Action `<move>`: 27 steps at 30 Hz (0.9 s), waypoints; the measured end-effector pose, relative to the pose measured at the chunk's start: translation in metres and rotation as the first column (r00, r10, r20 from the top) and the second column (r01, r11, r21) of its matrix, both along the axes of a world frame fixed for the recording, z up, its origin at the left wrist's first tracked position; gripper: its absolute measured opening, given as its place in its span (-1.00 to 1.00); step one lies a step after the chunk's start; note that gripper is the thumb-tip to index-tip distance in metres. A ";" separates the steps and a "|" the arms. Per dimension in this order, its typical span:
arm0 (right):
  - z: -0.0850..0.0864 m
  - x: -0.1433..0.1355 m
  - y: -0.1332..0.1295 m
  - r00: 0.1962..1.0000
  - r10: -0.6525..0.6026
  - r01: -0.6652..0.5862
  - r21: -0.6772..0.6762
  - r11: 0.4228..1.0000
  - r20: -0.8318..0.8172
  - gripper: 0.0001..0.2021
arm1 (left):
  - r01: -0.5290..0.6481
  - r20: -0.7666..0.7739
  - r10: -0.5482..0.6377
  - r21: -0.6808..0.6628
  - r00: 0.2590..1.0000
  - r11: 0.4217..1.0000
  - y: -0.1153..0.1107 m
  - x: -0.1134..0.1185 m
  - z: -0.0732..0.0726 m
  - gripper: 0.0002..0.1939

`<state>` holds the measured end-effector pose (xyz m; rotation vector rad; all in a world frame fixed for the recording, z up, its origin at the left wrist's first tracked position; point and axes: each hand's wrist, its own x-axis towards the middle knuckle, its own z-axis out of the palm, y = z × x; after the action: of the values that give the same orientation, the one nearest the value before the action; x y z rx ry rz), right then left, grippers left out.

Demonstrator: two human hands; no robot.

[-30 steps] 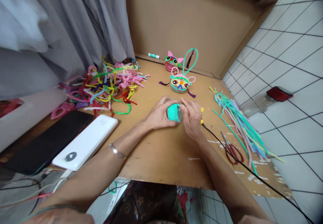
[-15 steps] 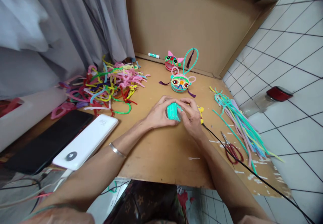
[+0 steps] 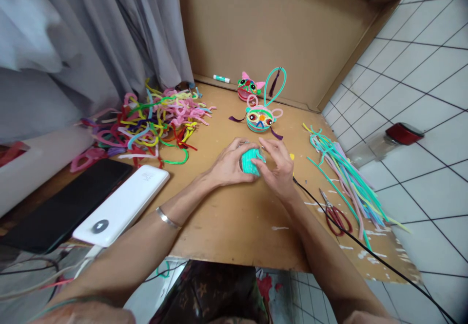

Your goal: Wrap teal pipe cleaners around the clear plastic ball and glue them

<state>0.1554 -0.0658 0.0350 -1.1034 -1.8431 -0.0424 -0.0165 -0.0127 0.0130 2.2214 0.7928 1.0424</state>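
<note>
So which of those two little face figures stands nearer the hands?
The teal-rimmed figure in front, with purple tassels at its sides; the other figure sits behind it and has pointed pink ears.

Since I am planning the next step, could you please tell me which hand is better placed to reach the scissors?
Probably the right hand: it is nearer the scissors, which lie on its side, while the left hand holds the turquoise piece.

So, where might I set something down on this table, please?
Bare: the brown tabletop between both forearms, and a patch between the left hand and the tangled multicoloured pipe cleaners. Crowded: the right side, with red-handled scissors and straight pastel pipe cleaners.
</note>
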 end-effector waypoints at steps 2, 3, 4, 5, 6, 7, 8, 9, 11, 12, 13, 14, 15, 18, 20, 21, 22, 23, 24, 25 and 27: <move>0.002 0.003 0.001 0.999 0.033 -0.033 -0.027 0.999 0.004 -0.64 | -0.002 0.025 0.002 -0.011 1.000 1.000 0.001 0.000 -0.001 -0.20; 0.002 0.005 0.002 0.999 0.053 -0.053 -0.038 0.998 0.001 -0.66 | -0.002 0.036 0.002 -0.016 0.999 1.000 0.002 0.000 -0.002 -0.21; 0.002 0.007 0.003 0.998 0.070 -0.070 -0.046 0.996 -0.006 -0.68 | -0.001 0.044 0.002 -0.020 0.999 1.000 0.002 0.000 -0.002 -0.21; 0.002 0.009 0.004 0.996 0.084 -0.085 -0.052 0.995 -0.014 -0.70 | 0.001 0.050 0.000 -0.023 0.999 1.000 0.003 0.000 -0.002 -0.21; 0.002 0.011 0.005 0.995 0.096 -0.097 -0.057 0.994 -0.021 -0.72 | 0.004 0.052 -0.003 -0.024 0.999 1.000 0.003 0.000 -0.003 -0.22; 0.002 0.012 0.006 0.994 0.106 -0.107 -0.058 0.993 -0.025 -0.73 | 0.007 0.052 -0.006 -0.023 0.999 1.000 0.003 0.000 -0.003 -0.22; 0.001 0.013 0.007 0.993 0.115 -0.116 -0.053 0.992 -0.021 -0.74 | 0.010 0.048 -0.009 -0.019 0.999 1.000 0.003 0.000 -0.003 -0.21; 0.001 0.014 0.008 0.993 0.121 -0.122 -0.044 0.992 -0.011 -0.76 | 0.015 0.042 -0.014 -0.013 0.999 1.000 0.003 -0.001 -0.003 -0.21; 0.000 0.014 0.008 0.992 0.128 -0.127 -0.022 0.992 0.024 -0.78 | 0.025 0.032 -0.025 0.004 0.999 1.000 0.003 -0.001 -0.004 -0.21; 0.000 0.013 0.008 0.991 0.124 -0.124 -0.014 0.992 0.042 -0.79 | 0.029 0.030 -0.029 0.011 0.999 1.000 0.003 -0.001 -0.004 -0.21; 0.001 0.012 0.007 0.991 0.118 -0.117 -0.012 0.993 0.057 -0.80 | 0.032 0.026 -0.033 0.016 0.999 0.999 0.003 -0.001 -0.004 -0.22; 0.001 0.011 0.006 0.992 0.108 -0.108 -0.015 0.994 0.059 -0.80 | 0.034 0.025 -0.034 0.018 0.999 0.999 0.003 -0.001 -0.004 -0.22; 0.002 0.010 0.005 0.994 0.098 -0.097 -0.020 0.995 0.045 -0.81 | 0.034 0.023 -0.035 0.018 0.999 0.999 0.003 -0.001 -0.004 -0.22; 0.005 0.006 0.002 0.994 0.068 -0.070 -0.026 0.997 -0.083 -0.80 | 0.036 0.014 -0.036 0.024 0.999 0.999 0.003 -0.001 -0.002 -0.22; 0.006 0.004 0.001 0.981 0.055 -0.060 -0.026 0.998 -0.186 -0.81 | 0.035 -0.002 -0.035 0.032 0.999 0.999 0.002 -0.001 -0.001 -0.23; 0.006 0.003 0.002 0.973 0.048 -0.056 -0.032 0.998 -0.225 -0.81 | 0.035 -0.010 -0.035 0.035 0.999 0.999 0.002 -0.002 -0.001 -0.23; 0.006 0.002 0.003 0.965 0.039 -0.052 -0.044 0.998 -0.258 -0.80 | 0.035 -0.012 -0.035 0.037 0.999 0.999 0.002 -0.002 -0.001 -0.23; 0.006 0.002 0.004 0.957 0.029 -0.048 -0.058 0.997 -0.287 -0.80 | 0.037 -0.008 -0.036 0.039 0.999 0.999 0.002 -0.002 -0.001 -0.22; 0.005 0.001 0.006 0.949 0.019 -0.045 -0.073 0.996 -0.316 -0.79 | 0.040 0.000 -0.040 0.040 0.999 0.998 0.003 -0.002 -0.002 -0.22; 0.004 0.002 0.007 0.938 0.012 -0.045 -0.087 0.995 -0.346 -0.79 | 0.045 0.009 -0.046 0.041 0.999 0.998 0.004 -0.002 -0.002 -0.21; 0.002 0.002 0.011 0.909 0.014 -0.061 -0.100 0.993 -0.417 -0.78 | 0.054 0.020 -0.055 0.045 0.998 0.998 0.004 -0.002 -0.003 -0.21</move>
<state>0.1571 -0.0553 0.0374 -1.0568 -1.4923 0.3016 -0.0186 -0.0083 0.0103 2.2523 0.7021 1.0649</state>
